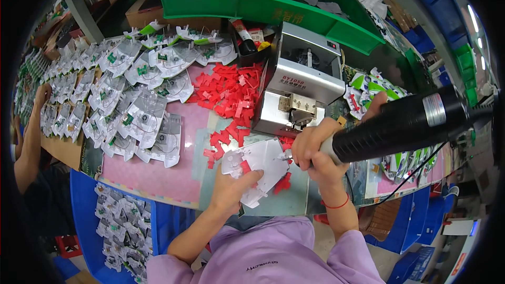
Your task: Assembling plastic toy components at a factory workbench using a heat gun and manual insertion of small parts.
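My left hand (227, 188) grips a white plastic shell (265, 165) over the table's near edge, its thumb pressed near a small red plastic part (245, 166) on the shell. My right hand (315, 152) is wrapped round the pale front end of a black electric screwdriver (402, 123), which lies nearly level. The screwdriver's bit points left at the shell's right edge; whether it touches a screw I cannot make out. Loose red plastic parts (226, 92) are heaped just beyond the shell.
A silver screw feeder (305, 71) stands beyond my right hand. White shells with green circuit boards (144, 118) cover the left side. Green-and-white assemblies (371, 87) lie right. A green bin (226, 5) stands at the back, a blue bin (81, 205) below left. A co-worker's arm (32, 131) reaches in.
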`<state>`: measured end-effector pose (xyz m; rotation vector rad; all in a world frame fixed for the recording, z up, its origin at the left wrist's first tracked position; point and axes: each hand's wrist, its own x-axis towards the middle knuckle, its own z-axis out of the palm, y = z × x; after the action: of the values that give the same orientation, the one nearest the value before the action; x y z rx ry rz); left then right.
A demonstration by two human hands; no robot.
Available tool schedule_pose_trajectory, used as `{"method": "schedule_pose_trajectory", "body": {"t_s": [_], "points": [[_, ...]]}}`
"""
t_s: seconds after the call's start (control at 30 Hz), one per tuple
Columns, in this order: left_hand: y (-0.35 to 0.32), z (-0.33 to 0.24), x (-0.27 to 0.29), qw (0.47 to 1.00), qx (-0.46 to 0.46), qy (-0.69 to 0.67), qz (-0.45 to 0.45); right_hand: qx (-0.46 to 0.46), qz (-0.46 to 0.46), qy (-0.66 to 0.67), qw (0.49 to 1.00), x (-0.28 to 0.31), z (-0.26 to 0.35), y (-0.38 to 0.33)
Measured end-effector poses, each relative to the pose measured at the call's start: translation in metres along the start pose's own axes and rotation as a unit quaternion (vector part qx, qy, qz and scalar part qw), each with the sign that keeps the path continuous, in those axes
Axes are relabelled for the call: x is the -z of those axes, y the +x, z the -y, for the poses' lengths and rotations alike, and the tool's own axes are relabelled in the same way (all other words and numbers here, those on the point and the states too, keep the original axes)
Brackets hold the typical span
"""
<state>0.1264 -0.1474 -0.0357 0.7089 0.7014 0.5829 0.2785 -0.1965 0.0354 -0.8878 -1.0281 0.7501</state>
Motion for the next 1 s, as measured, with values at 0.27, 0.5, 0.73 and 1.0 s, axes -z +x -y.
{"method": "schedule_pose_trajectory", "body": {"t_s": [0.27,0.5,0.73,1.0], "points": [[-0.014,-0.013,-0.009,0.998,0.051,-0.017,0.029,0.041,0.065,-0.024,0.997,0.000,-0.004,-0.013],[-0.019,-0.024,-0.012,0.994,0.089,-0.017,0.061,0.006,0.145,0.033,0.989,0.006,0.009,-0.016],[-0.023,-0.034,-0.014,0.994,0.077,0.033,0.072,0.032,0.150,0.019,0.988,-0.002,0.027,-0.018],[-0.009,-0.003,-0.003,0.993,0.021,0.098,0.061,0.096,0.084,-0.010,0.992,0.012,0.008,-0.006]]}}
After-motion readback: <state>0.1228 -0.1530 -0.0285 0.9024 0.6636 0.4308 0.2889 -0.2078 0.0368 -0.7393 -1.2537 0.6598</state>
